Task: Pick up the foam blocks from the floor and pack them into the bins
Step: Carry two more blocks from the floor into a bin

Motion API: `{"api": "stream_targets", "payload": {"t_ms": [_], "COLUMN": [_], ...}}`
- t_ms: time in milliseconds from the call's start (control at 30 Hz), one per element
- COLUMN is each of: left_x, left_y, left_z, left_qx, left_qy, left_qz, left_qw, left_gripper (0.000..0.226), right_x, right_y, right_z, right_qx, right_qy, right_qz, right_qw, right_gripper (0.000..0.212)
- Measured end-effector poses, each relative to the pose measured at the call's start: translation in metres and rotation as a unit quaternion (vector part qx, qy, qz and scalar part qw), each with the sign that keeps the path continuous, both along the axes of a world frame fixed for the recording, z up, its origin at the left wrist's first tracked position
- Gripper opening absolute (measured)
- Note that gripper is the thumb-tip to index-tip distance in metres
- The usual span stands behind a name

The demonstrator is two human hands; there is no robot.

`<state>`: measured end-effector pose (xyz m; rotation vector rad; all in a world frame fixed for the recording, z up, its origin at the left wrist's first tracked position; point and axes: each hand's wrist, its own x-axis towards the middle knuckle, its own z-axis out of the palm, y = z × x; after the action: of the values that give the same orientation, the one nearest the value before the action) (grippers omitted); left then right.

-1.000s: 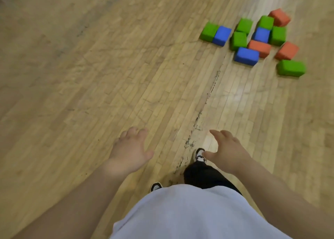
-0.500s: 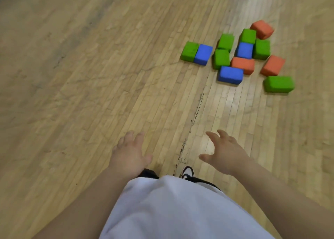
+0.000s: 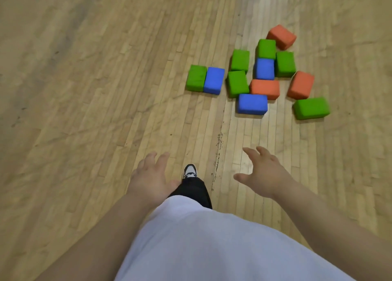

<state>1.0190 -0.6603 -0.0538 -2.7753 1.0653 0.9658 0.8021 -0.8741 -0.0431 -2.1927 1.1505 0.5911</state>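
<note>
**Foam blocks loose on the floor, hands empty above it**

The foam blocks (image 3: 264,88) will probably handle as light, soft and springy, to judge by their rounded corners and matte, cloth-like skin. They look neither fragile nor slippery. A grip across the two long sides should hold one firmly. The blue block (image 3: 252,103) nearest the person and the green block (image 3: 311,108) beside it lie clear of the pack and seem the easiest to take first. Twelve bricks show: six green, three blue, three orange. All lie flat in one loose cluster, several touching, on the wooden floor (image 3: 84,93) ahead and to the right. No bin is in view. The left hand (image 3: 149,177) and right hand (image 3: 263,174) hover well short of the cluster, fingers spread, holding nothing. One shoe (image 3: 190,171) shows between them, below a pale shirt (image 3: 212,249).
</note>
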Motion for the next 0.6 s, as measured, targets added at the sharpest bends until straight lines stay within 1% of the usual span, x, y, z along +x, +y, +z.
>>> {"api": "stream_targets", "payload": {"t_ms": [100,233,300,367,500,600], "left_x": [0.067,0.154,0.193,0.226,0.283,0.317], "left_y": [-0.063,-0.154,-0.201,-0.251,-0.351,-0.424], "left_z": [0.001,0.012,0.018,0.019,-0.004,-0.032], "left_qx": [0.014,0.021,0.029,0.022,0.028,0.045], "left_qy": [0.006,0.005,-0.011,-0.020,-0.020,-0.020], "left_qz": [-0.035,-0.090,-0.111,-0.118,-0.117,-0.105], "left_qw": [0.999,0.996,0.993,0.993,0.993,0.993], "left_gripper": [0.088,0.089,0.089,0.090,0.091,0.091], "right_x": [0.055,0.129,0.162,0.195,0.263,0.316], "right_y": [-0.056,-0.131,-0.173,-0.219,-0.322,-0.408], "right_z": [0.001,0.005,0.010,0.008,-0.021,-0.058], "right_qx": [-0.003,-0.017,-0.016,-0.016,-0.022,-0.008], "right_qy": [0.014,-0.005,-0.005,-0.027,-0.027,-0.013], "right_qz": [-0.013,-0.034,-0.036,-0.041,-0.028,0.009], "right_qw": [1.000,0.999,0.999,0.999,0.999,1.000], "right_gripper": [0.095,0.096,0.097,0.096,0.098,0.101]}}
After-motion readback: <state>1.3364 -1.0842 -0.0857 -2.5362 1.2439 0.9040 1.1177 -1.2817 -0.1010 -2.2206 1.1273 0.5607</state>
